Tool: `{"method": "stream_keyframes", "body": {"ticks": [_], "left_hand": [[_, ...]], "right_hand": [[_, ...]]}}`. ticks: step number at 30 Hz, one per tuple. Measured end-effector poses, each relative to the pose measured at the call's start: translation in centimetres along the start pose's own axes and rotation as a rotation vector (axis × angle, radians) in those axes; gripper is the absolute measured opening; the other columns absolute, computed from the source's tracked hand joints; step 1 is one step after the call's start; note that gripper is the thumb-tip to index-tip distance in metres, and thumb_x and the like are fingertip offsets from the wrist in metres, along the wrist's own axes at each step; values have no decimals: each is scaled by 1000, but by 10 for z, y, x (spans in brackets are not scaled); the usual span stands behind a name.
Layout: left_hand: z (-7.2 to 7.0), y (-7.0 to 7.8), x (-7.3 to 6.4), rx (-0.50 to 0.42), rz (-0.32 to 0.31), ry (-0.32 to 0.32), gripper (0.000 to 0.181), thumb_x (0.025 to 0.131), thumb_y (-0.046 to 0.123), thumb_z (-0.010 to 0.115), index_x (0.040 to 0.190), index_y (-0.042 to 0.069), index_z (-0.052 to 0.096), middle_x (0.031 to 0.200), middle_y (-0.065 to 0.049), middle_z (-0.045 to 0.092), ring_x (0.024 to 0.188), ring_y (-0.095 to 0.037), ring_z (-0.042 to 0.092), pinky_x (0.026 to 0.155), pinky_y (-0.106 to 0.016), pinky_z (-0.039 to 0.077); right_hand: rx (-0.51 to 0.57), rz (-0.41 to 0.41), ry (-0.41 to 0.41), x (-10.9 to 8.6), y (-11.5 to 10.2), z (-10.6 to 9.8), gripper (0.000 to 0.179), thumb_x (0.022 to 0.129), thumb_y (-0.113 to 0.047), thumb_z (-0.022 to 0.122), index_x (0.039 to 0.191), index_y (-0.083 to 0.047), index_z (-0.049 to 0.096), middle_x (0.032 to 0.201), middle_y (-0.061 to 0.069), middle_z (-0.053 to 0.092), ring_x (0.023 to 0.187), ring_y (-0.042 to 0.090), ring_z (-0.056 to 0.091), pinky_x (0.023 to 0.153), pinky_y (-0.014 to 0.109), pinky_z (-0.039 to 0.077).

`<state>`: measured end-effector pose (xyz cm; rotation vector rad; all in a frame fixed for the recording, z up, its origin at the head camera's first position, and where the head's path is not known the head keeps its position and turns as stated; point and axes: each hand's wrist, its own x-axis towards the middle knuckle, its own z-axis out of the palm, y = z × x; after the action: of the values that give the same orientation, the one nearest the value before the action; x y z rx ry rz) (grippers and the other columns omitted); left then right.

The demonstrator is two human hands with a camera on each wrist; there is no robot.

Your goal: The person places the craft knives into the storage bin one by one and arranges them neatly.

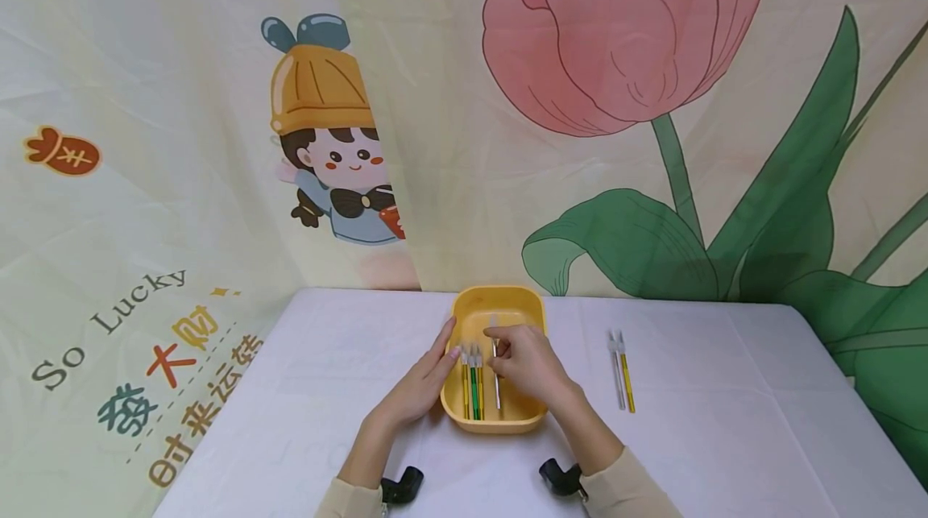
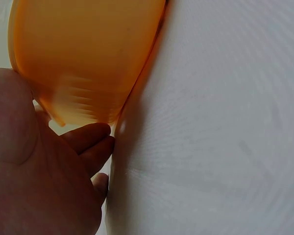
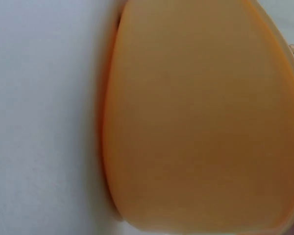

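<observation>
In the head view, your right hand point(image 1: 532, 361) reaches in from three o'clock, its grip narrow, pinching the silver pen point(image 1: 497, 389) inside the yellow box point(image 1: 493, 426). That pen runs roughly from twelve to six, apart from the row of three pens point(image 1: 474, 389) at eight o'clock. Keep it parallel to them, and lower it flat before loosening your fingertips, so that it doesn't roll. Your left hand point(image 1: 416, 389) holds the wall at nine o'clock, thumb over the rim; mind that thumb near the row. Two loose pens point(image 1: 627, 381) lie on the surface point(image 1: 710, 389), well off toward three.

In the left wrist view, the box fills twelve o'clock and your fingers meet its outer wall from eight; light, even pressure should stop it sliding.

In the right wrist view, the box wall hides the pen; you cannot tell the grip there.
</observation>
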<state>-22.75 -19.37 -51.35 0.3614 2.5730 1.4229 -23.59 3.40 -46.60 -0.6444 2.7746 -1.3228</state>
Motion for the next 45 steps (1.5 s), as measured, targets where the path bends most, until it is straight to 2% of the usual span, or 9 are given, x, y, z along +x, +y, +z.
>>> {"method": "stream_keyframes", "body": {"ticks": [8, 16, 31, 45], "left_hand": [[0, 0, 0, 2, 7, 4, 62, 113, 50, 35, 168, 38, 9, 174, 1, 17, 160, -28, 20, 130, -56, 16], [-1, 1, -1, 1, 6, 6, 61, 113, 46, 36, 168, 37, 9, 174, 1, 17, 160, -28, 20, 130, -55, 16], [0, 0, -1, 1, -6, 0, 61, 113, 49, 35, 167, 40, 9, 174, 4, 16, 160, -27, 20, 130, -56, 16], [-1, -1, -1, 1, 21, -7, 61, 113, 49, 34, 168, 38, 9, 174, 5, 15, 161, -26, 18, 130, -54, 15]], "right_hand": [[-3, 5, -15, 1, 0, 6, 41, 87, 0, 78, 128, -1, 73, 73, -3, 62, 64, 11, 56, 52, 20, 47], [-8, 24, -26, 1, 1, 10, 40, 88, -2, 79, 128, -1, 73, 74, -1, 62, 65, 12, 55, 52, 20, 46], [-47, 1, -22, 3, 2, 17, 38, 86, -1, 80, 124, -2, 75, 71, -6, 62, 66, 9, 54, 54, 19, 46], [-83, 20, -43, 4, 3, 23, 39, 85, -3, 82, 123, -4, 77, 69, -6, 59, 64, 10, 52, 54, 21, 42]]}}
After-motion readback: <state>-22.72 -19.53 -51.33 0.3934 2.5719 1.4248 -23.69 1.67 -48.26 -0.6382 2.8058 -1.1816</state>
